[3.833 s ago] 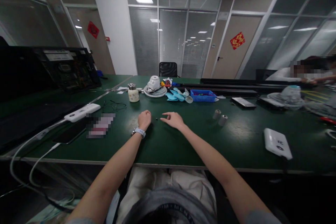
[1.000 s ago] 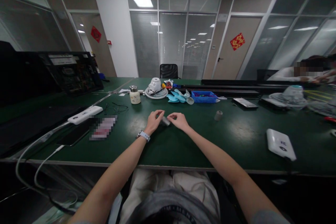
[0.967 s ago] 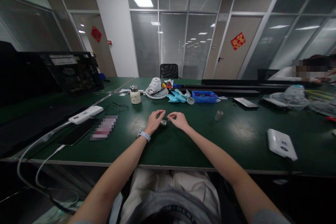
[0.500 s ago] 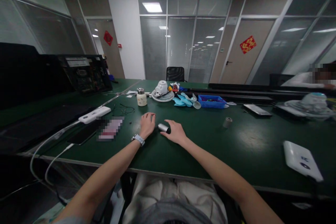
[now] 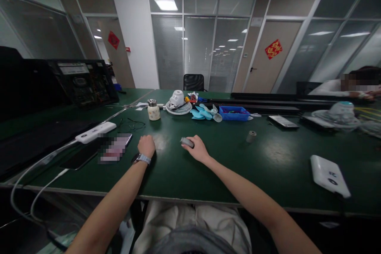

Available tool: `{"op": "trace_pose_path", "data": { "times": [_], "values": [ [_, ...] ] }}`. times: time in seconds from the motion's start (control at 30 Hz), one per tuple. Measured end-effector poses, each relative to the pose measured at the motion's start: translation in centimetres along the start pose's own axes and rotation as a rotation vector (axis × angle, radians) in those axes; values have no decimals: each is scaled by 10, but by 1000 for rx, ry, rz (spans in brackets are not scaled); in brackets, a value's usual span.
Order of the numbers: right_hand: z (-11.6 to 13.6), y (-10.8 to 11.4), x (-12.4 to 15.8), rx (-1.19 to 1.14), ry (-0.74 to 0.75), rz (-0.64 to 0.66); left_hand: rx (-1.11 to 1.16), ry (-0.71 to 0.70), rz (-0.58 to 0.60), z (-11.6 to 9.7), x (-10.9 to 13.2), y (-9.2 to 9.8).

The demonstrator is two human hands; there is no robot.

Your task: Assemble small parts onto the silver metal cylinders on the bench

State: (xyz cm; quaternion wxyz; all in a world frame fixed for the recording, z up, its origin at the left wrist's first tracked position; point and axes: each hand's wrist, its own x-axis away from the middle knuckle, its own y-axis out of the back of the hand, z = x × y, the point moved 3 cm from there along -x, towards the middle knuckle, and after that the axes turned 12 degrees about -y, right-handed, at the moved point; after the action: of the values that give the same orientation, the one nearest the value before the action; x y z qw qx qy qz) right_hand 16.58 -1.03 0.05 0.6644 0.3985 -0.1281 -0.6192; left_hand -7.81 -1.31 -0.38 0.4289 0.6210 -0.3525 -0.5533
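My right hand (image 5: 199, 149) is closed around a small silver metal cylinder (image 5: 187, 142), whose rounded end sticks out to the left past the thumb and fingers. To the left, my left hand (image 5: 147, 145) rests low over the green table (image 5: 178, 178), with its fingers curled in under the knuckles. Whatever the left fingers may hold is hidden. A grey watch (image 5: 141, 158) is on my left wrist. Off to the right of my right hand, a second short metal cylinder (image 5: 251, 136) stands on the table.
Across the table stand a cream bottle (image 5: 154, 111), a white fan part (image 5: 178, 105), blue fan blades (image 5: 204, 112) and a blue tray (image 5: 234, 114). Phones, a white power strip (image 5: 95, 132) and cables lie left. A white power bank (image 5: 330, 175) lies right. Another person sits far right.
My left hand moved left, away from the cylinder, and its fingers curled over where a small dark bit lay. My right fingers closed on the silver cylinder. The camera view turned slightly right.
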Motion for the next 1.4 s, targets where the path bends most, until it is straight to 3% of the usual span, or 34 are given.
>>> {"op": "trace_pose_path", "data": {
  "times": [0.17, 0.33, 0.43, 0.57, 0.67, 0.73, 0.83, 0.9, 1.0, 1.2, 1.4],
  "values": [
    [-45, 22, -6, -346, -225, -15, 28, -30, -82, 4, -2, -2],
    [-64, 24, -12, -393, -252, -23, 195, -125, -117, 0, -6, -5],
    [-64, 19, -13, -375, -226, -14, 403, -207, -101, -25, -7, -4],
    [-64, 15, -13, -335, -207, -9, 672, -539, -40, -78, -7, 0],
    [-64, 15, -12, -322, -197, -19, 779, -642, -1, -94, -8, 1],
    [-64, 16, -12, -312, -197, -21, 859, -585, -14, -87, -11, 0],
    [-64, 17, -12, -300, -202, -21, 946, -385, -58, -63, -15, -2],
    [-63, 18, -12, -296, -198, -25, 973, -336, -15, -52, -16, -4],
    [-62, 18, -13, -289, -203, -23, 963, -370, 75, -49, -15, -7],
    [-58, 22, -10, -278, -224, -16, 944, -455, 125, -58, -14, -8],
    [-53, 25, -8, -262, -235, -4, 931, -495, 54, -60, -11, -4]
  ]
}}
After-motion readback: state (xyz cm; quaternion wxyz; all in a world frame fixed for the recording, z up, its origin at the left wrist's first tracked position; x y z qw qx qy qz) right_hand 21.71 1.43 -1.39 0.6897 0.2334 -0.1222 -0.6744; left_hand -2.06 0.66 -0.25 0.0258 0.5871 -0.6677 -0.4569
